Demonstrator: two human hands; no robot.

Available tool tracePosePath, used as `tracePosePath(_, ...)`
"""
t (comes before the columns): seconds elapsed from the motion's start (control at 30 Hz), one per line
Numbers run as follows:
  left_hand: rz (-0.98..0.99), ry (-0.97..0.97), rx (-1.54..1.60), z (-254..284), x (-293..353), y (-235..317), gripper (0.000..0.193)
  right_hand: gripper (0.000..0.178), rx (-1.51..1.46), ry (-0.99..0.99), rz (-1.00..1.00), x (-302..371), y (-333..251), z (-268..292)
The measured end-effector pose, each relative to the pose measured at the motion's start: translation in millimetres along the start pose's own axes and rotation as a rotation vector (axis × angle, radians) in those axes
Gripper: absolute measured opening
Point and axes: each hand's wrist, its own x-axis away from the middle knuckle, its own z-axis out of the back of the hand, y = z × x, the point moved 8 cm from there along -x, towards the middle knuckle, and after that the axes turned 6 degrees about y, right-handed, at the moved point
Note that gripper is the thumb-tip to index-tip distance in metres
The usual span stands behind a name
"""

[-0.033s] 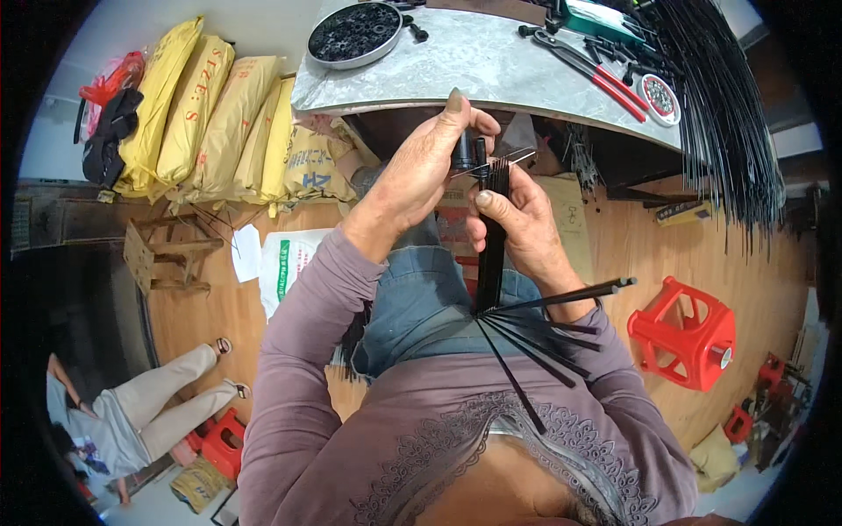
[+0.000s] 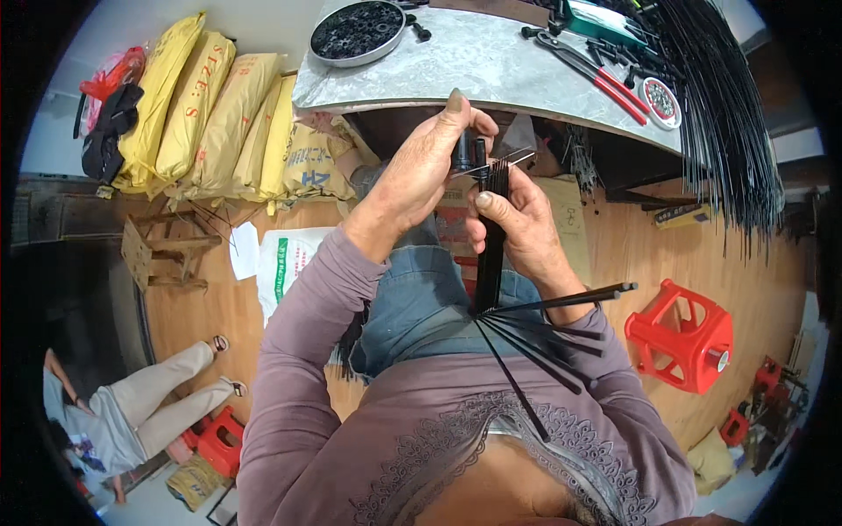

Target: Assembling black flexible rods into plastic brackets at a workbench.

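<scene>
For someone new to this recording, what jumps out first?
Most striking is the bundle of thin black rods in the right hand, splaying out over the lap. Next come the bright red stool on the floor at right and the yellow sacks at upper left.

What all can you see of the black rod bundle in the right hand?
The black rod bundle is many slim, dark rods, perhaps metal, packed side by side into a narrow column above the denim-clad lap. The right hand grips it near the far end, where a thin bright wire crosses; contact there is unclear. At the near end, slender black ribs fan out rightward and toward the torso, some over the right forearm.
</scene>
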Motion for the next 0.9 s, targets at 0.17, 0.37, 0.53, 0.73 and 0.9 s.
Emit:
tracePosePath(0.17, -0.042, 0.041, 0.149, 15, -13, 3, 0.049, 0.022, 0.004, -0.021, -0.017, 0, 4, -4)
tracePosePath(0.37, -0.022, 0.035, 0.231, 15, -11, 9, 0.048, 0.023, 0.026, 0.02, -0.021, 0, 3, -7)
tracePosePath(0.53, 0.006, -0.001, 0.531, 22, -19, -8, 0.046, 0.022, 0.017, 0.006, -0.018, -1, 3, -6)
tracePosePath(0.73, 0.005, -0.059, 0.597, 10, -17, -11, 0.045, 0.02, 0.026, -0.017, -0.014, 0, 1, -9)
tracePosePath(0.9, -0.013, -0.223, 0.453, -3, -14, -2, 0.044, 0.019, 0.01, -0.015, -0.025, 0, -3, -7)
